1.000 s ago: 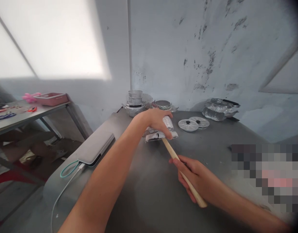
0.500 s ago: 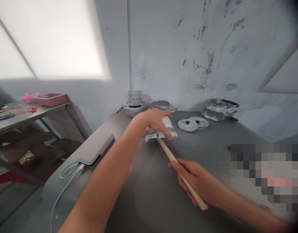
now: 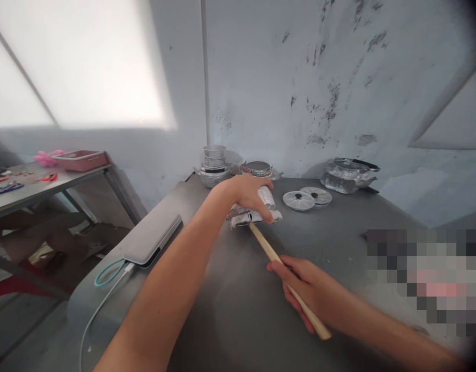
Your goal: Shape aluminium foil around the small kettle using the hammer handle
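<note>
My right hand (image 3: 300, 287) is closed round a pale wooden handle (image 3: 264, 245), which slants up and left across the table. At its far end, the handle meets a whitish, silvery flat piece (image 3: 243, 219) with a small dark spot; whether they are joined I cannot tell. My left hand (image 3: 249, 194) reaches over from the left, thumb and fingers curved round a shiny silvery piece (image 3: 266, 197). That hand covers much of the silvery things beneath it. Just to the right lie two round silvery lids (image 3: 298, 201) with black knobs, one overlapping the other.
Small metal pots (image 3: 214, 168) are stacked at the back, beside a round dark-topped item (image 3: 258, 168). A silvery kettle (image 3: 346, 175) stands back right. On the left lies a power bank (image 3: 152, 238) with a cable (image 3: 102, 305). A side table holds a pink basket (image 3: 80, 160).
The view has shifted very slightly. Both hands keep their grips, and the wooden handle stays at nearly the same slant against the silvery piece.
</note>
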Available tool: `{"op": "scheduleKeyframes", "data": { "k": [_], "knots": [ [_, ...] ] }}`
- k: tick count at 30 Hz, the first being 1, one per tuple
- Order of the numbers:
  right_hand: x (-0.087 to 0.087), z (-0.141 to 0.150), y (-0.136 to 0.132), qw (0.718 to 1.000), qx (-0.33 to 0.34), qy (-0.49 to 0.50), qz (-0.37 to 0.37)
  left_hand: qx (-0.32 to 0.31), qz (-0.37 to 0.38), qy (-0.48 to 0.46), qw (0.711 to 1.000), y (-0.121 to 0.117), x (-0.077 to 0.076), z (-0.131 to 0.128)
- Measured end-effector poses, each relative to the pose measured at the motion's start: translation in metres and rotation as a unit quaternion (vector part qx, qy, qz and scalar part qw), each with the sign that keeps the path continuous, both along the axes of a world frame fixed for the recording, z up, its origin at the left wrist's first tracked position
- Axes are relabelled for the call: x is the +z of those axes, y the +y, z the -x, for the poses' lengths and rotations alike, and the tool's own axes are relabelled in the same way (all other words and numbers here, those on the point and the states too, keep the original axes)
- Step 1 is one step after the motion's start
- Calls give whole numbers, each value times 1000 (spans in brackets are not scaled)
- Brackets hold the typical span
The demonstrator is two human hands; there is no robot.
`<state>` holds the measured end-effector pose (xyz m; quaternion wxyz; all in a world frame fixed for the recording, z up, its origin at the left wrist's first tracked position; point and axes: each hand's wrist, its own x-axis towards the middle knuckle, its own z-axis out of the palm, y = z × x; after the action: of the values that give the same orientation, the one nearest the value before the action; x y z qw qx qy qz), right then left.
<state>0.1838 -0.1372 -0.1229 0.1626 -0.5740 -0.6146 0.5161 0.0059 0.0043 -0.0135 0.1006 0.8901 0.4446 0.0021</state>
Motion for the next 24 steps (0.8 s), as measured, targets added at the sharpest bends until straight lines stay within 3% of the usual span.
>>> {"op": "scheduleKeyframes", "data": {
  "k": [9, 15, 21, 24],
  "knots": [
    [-3, 0, 1, 998, -3, 39, -39, -4, 9, 2, 1000, -2, 1, 0],
    [-2, 0, 3, 999, -13, 42, 26, 2, 7, 0, 1000, -2, 2, -1],
    [2, 0, 2, 995, -16, 97, 5, -3, -5, 1, 1000, -2, 0, -1],
    [0, -2, 3, 998, -13, 68, 1, -4, -7, 4, 1000, -3, 1, -1]
  ]
}}
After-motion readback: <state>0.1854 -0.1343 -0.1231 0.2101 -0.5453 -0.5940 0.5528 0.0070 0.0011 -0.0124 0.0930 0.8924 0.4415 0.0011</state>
